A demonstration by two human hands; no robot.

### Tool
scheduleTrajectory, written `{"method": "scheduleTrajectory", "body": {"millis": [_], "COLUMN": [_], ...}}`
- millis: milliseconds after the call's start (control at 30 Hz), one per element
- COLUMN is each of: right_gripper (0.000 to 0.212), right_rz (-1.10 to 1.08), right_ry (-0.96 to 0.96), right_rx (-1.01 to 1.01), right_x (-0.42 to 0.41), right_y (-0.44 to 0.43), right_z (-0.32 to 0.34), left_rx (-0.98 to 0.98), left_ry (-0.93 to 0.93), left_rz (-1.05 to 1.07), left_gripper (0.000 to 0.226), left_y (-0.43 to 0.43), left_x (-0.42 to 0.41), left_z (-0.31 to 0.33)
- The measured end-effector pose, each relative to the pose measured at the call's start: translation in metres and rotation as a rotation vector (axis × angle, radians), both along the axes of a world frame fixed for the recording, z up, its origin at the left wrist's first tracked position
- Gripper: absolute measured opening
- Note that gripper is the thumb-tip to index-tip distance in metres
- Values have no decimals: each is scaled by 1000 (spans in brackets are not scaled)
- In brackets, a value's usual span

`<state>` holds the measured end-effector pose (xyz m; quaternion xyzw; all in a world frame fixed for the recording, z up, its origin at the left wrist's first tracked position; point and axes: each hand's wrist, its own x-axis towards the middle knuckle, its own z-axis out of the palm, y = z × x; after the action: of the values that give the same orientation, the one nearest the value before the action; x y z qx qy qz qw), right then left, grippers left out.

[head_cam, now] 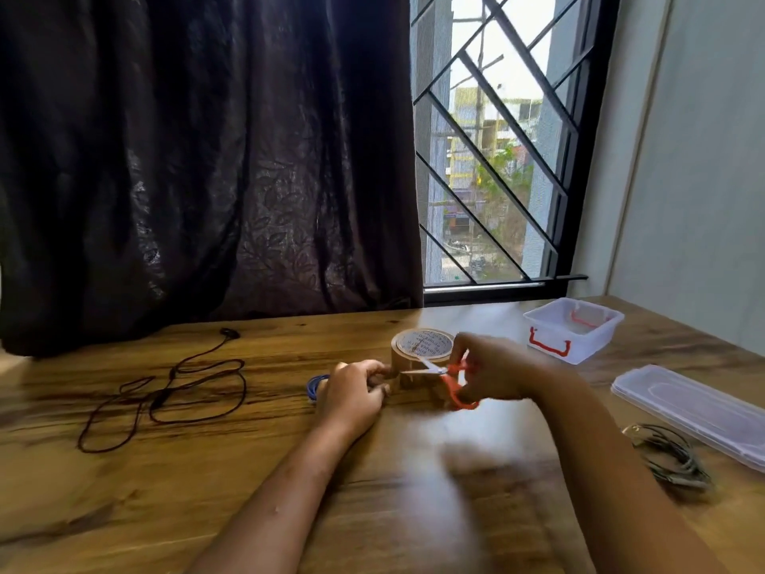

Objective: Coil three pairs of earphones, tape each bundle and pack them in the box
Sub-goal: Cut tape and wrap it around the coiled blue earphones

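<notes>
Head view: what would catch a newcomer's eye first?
Mid-table, the right hand holds orange-handled scissors at a brown tape roll, while the left hand pinches its loose strip. A dark earphone cable sprawls uncoiled at left; a clear box with red handles sits back right.

A table (pixel 124 511) is set before a window (pixel 488 159), a curtain (pixel 207 159) drawn across the left. At mid-table a tape roll (pixel 422 350) is stood — pinched at its near-left side by a left hand (pixel 356 393), with scissors (pixel 443 371) gripped by a right hand (pixel 492 372) just before it. Coiled earphones (pixel 316 387) are tucked left of the left hand; loose earphones (pixel 165 391) are spread farther left. A box (pixel 573 329) is placed at far right, its lid (pixel 687 408) nearer, a third pair of earphones (pixel 670 457) before the lid.
</notes>
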<state>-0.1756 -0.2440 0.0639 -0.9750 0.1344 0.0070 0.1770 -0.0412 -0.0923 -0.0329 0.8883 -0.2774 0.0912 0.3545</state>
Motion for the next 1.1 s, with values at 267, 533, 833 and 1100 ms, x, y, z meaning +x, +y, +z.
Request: {"method": "scheduleTrajectory", "body": {"millis": [267, 533, 833, 1100], "right_gripper": [37, 28, 29, 23], "right_rz": [162, 227, 185, 221], "right_ry": [-162, -55, -96, -89], "right_rx": [-690, -787, -915, -1051], "right_x": [28, 51, 74, 76], "right_y": [43, 57, 64, 70], "right_z": [33, 22, 17, 21], "left_rx": [8, -6, -33, -21], "left_ry": [-21, -2, 28, -10], "left_rz": [1, -16, -25, -28], "left_gripper": [1, 2, 14, 9], "left_y": [3, 4, 3, 1], "left_x": [-6, -9, -9, -7], "left_z": [6, 9, 8, 6]}}
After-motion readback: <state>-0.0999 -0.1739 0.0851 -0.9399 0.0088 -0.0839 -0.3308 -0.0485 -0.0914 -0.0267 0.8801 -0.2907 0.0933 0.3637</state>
